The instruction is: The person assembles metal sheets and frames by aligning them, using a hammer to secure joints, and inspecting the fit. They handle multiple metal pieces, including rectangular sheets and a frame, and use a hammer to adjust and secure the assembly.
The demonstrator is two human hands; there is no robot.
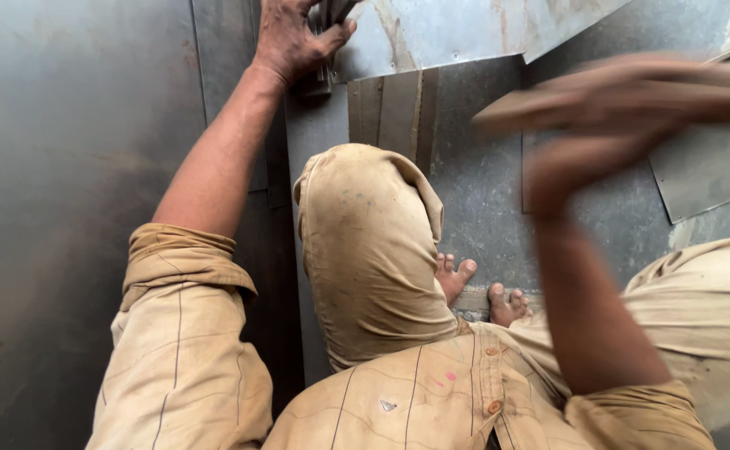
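Note:
My left hand (pixel 292 37) reaches to the top of the view and grips a dark metal piece (pixel 325 50) pressed against the edge of a grey metal sheet (pixel 465 25). My right hand (pixel 585 150) is raised at the right and blurred by motion; it holds a flat wooden mallet-like block (pixel 623 96). A folded strip of sheet metal (pixel 394 104) lies just beyond my bent knee (pixel 365 233). Both bare feet (pixel 481 287) rest on the metal below.
Large grey metal sheets (pixel 65 167) cover the floor on the left and centre. Another cut sheet (pixel 706 175) lies at the right. My tan trousers and shirt fill the lower part of the view.

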